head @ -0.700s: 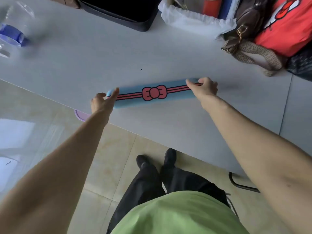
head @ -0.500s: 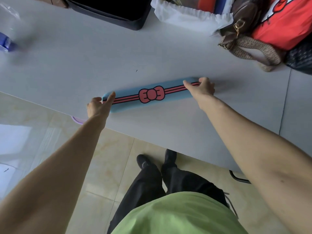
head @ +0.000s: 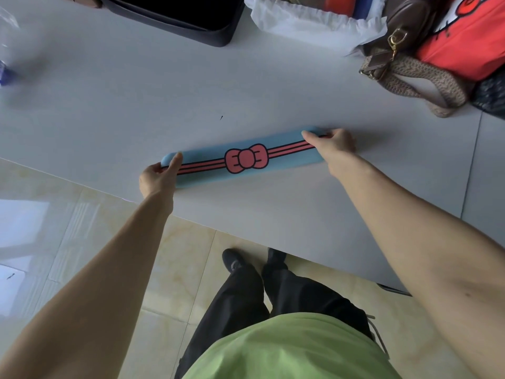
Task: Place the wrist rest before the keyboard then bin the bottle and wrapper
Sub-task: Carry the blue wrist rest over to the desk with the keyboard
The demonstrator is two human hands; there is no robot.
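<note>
One broad grey table [head: 136,99] filled most of my view, tan floor tiles [head: 90,233] showing below its near edge. Along the far side I saw a dark open bin [head: 218,36], a white-lined container [head: 308,23], a brown handbag [head: 404,26] with a woven strap, and a red item [head: 464,39] — all well apart from the work. Only a blurred sliver of the bottle [head: 4,75] showed at the far left edge. The blue wrist rest [head: 246,160], marked with a pink bow, lay slantwise near the table's front edge. My left hand [head: 157,180] pinched its left end, thumb on top; my right hand [head: 332,144] gripped the right end — both closed on it.
</note>
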